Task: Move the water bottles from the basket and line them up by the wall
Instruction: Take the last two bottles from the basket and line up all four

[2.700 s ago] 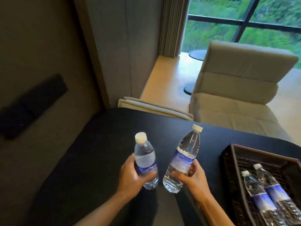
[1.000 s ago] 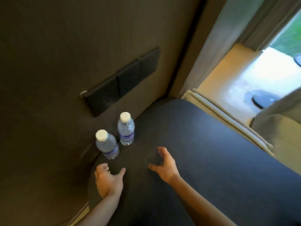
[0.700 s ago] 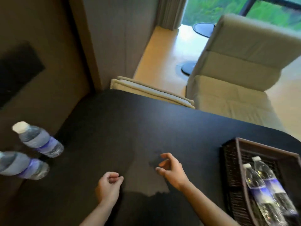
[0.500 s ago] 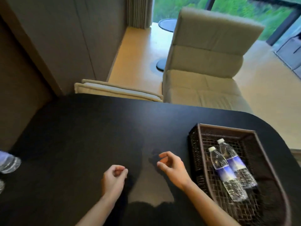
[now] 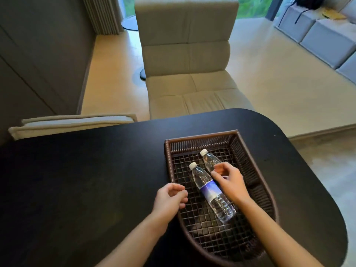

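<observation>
We see 2 bottles (image 5: 210,191) lying in the basket (image 5: 252,151); our right hand (image 5: 229,182) hovers spread over them (contact unclear), left hand (image 5: 169,199) loosely curled, empty.

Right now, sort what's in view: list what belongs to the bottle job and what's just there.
Job:
near bottle
far bottle
basket
left hand
right hand

Just there:
table
chair
folded cushion
grey sofa

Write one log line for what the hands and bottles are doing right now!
right hand: over far bottle, open | left hand: empty at basket rim | near bottle: lying in basket
</observation>
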